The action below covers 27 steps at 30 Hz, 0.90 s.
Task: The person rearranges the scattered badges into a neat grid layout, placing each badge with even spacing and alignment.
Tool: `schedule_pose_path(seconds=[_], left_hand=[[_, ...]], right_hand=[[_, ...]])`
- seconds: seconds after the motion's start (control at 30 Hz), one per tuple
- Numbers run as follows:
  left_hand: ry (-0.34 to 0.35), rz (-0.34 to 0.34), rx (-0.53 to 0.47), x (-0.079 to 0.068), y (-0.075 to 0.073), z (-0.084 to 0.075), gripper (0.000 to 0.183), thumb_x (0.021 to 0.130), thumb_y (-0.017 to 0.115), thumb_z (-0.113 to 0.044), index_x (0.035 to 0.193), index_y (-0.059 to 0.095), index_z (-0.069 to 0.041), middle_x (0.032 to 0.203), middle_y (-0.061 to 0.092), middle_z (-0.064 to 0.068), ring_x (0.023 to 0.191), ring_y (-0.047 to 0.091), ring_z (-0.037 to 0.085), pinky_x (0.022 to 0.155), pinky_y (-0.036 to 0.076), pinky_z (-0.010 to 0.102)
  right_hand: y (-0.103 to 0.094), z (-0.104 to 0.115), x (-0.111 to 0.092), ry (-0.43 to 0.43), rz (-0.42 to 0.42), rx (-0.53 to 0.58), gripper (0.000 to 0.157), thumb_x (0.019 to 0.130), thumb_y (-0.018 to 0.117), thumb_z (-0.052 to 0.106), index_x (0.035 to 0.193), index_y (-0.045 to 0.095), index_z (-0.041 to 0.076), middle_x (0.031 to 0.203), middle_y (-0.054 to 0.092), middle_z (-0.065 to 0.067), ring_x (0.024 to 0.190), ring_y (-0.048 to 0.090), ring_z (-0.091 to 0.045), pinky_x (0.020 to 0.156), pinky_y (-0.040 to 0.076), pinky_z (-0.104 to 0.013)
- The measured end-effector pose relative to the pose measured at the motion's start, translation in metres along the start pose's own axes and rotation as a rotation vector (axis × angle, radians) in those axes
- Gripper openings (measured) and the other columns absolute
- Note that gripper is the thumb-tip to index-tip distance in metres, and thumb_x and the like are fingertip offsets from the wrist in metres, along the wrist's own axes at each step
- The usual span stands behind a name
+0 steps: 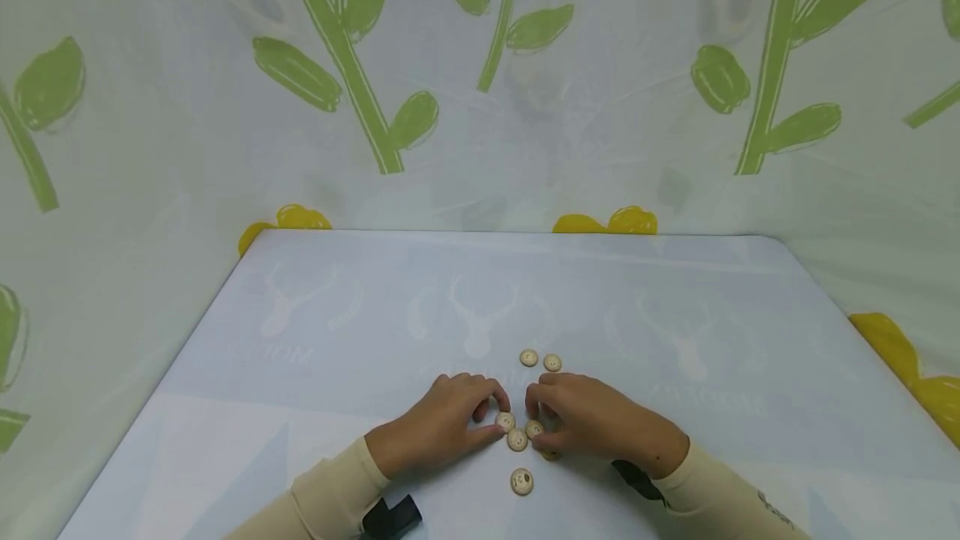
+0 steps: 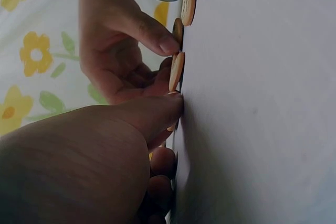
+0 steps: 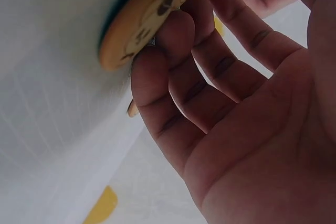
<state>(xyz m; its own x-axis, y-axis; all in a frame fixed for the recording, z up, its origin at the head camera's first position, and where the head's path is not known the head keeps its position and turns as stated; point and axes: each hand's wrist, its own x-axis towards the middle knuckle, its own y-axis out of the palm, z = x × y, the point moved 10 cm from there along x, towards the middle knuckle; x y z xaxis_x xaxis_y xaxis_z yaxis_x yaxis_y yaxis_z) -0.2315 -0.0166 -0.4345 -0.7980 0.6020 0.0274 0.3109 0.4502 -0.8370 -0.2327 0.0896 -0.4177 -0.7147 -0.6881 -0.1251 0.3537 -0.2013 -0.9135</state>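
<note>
My left hand [image 1: 448, 419] pinches a small round wooden disc [image 1: 506, 422] between thumb and fingertip at the table surface. Opposite it, my right hand [image 1: 592, 419] holds a similar disc [image 1: 534, 429] between thumb and curled fingers. Between the two sits another disc [image 1: 517, 440], touching or nearly touching both. Partly hidden under the right hand lies one more disc [image 1: 550, 455]. In the right wrist view, a dark printed animal-like face shows on a disc [image 3: 139, 24] beside the right fingers.
Closer to me on the white table [image 1: 337, 340] lies a loose disc [image 1: 522, 482]. Beyond the hands are two more, a left disc [image 1: 528, 357] and a right disc [image 1: 552, 362]. A cloth with printed green leaves [image 1: 300, 73] hangs behind the table.
</note>
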Motion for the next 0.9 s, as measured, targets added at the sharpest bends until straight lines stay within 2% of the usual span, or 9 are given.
schedule_pose_path(seconds=[0.37,0.9], left_hand=[[-0.002,-0.001,0.01,0.0009,0.0004,0.0005,0.02,0.091,0.073,-0.036,0.107,0.063,-0.03,0.076,0.046,-0.014,0.071,0.042,0.002,0.073,0.031,0.028],[-0.001,0.002,-0.018,0.0008,-0.0009,0.0008,0.019,0.091,0.073,-0.035,0.105,0.063,-0.029,0.075,0.047,-0.014,0.072,0.043,0.001,0.072,0.031,0.027]], right_hand=[[0.0011,0.0004,0.0008,0.024,0.004,0.009,0.019,0.084,0.08,0.029,0.091,0.063,0.022,0.077,0.048,0.011,0.069,0.044,-0.002,0.063,0.039,-0.02],[-0.0031,0.0043,0.002,-0.018,-0.007,-0.013,0.016,0.086,0.077,0.028,0.09,0.063,0.022,0.074,0.05,0.014,0.068,0.045,0.0,0.064,0.04,-0.02]])
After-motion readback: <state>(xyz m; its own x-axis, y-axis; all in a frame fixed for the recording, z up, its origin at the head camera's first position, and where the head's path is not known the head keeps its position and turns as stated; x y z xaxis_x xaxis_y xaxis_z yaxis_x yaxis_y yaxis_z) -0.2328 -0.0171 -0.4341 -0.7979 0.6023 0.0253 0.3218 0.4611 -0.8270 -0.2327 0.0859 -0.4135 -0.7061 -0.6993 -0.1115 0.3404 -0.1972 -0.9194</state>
